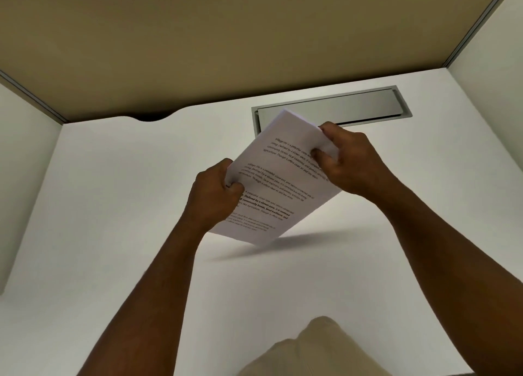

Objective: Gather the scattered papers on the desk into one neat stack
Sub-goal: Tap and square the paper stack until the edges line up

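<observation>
A stack of white printed papers [278,183] is held in the air above the white desk [113,206], tilted, with its lower edge just over the desk and a shadow beneath it. My left hand [216,194] grips the stack's left edge. My right hand [348,160] grips the upper right edge, fingers curled over the sheets. The sheets lie together, edges nearly flush. No loose papers show elsewhere on the desk.
A grey metal cable-tray lid [334,111] is set into the desk behind the papers. Tan partition panels [226,36] wall the back, white panels the sides. A dark cable notch [151,117] cuts the desk's back edge. A beige-clad knee [314,350] shows at the bottom.
</observation>
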Available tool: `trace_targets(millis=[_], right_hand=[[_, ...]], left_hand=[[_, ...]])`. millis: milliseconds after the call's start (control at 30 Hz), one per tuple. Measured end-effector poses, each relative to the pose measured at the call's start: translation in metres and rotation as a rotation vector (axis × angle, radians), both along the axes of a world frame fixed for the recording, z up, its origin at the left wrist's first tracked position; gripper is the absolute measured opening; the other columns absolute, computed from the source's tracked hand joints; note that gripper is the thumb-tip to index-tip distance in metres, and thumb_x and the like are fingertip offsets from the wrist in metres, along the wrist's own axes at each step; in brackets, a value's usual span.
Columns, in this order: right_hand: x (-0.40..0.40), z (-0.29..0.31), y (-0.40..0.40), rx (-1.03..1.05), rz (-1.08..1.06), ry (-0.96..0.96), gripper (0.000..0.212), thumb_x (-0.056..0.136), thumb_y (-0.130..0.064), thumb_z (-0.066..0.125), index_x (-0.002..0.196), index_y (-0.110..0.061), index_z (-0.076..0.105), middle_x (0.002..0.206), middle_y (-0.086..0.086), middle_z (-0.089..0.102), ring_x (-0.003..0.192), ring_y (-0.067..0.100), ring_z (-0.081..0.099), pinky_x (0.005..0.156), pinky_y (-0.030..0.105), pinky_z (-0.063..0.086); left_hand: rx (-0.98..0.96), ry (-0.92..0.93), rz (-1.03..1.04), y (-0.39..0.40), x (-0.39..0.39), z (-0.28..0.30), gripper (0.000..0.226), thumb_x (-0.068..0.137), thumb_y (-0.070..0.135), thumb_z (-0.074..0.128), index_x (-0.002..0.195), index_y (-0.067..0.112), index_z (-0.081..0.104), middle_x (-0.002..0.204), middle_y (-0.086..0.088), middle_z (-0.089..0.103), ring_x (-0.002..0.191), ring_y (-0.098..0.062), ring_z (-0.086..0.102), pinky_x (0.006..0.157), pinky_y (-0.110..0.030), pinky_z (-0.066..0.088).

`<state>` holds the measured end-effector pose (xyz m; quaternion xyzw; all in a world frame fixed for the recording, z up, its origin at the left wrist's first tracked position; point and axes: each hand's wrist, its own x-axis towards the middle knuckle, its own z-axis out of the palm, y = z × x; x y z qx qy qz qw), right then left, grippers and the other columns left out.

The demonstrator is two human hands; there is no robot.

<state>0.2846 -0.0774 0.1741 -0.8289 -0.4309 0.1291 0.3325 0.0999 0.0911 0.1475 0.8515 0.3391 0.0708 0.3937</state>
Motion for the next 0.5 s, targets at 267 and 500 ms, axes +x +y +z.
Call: trace_targets(millis=[267, 500], right_hand=[[0.008, 0.018, -0.026, 0.133, -0.094, 0.146, 0.009, 0.093, -0.011, 0.058, 0.096, -0.019, 0.059, 0.086, -0.001, 0.065, 0.077, 0.015, 0.06, 0.068, 0.028, 0.046], [0.031, -0.022, -0.036, 0.282, -0.165, 0.613, 0.027, 0.094, -0.004, 0.055, 0.114, -0.021, 0.061, 0.108, 0.003, 0.07, 0.096, 0.023, 0.066, 0.087, 0.044, 0.055]], left_hand=[[-0.074, -0.042, 0.305, 0.026, -0.041, -0.002, 0.043, 0.083, 0.021, 0.072, 0.12, 0.029, 0.051, 0.096, 0.002, 0.068, 0.082, -0.012, 0.064, 0.063, -0.027, 0.049], [-0.788, -0.563, 0.391, 0.019, -0.038, -0.041, 0.054, 0.079, 0.005, 0.061, 0.132, 0.003, 0.051, 0.114, -0.009, 0.068, 0.102, -0.021, 0.064, 0.089, -0.038, 0.052]])
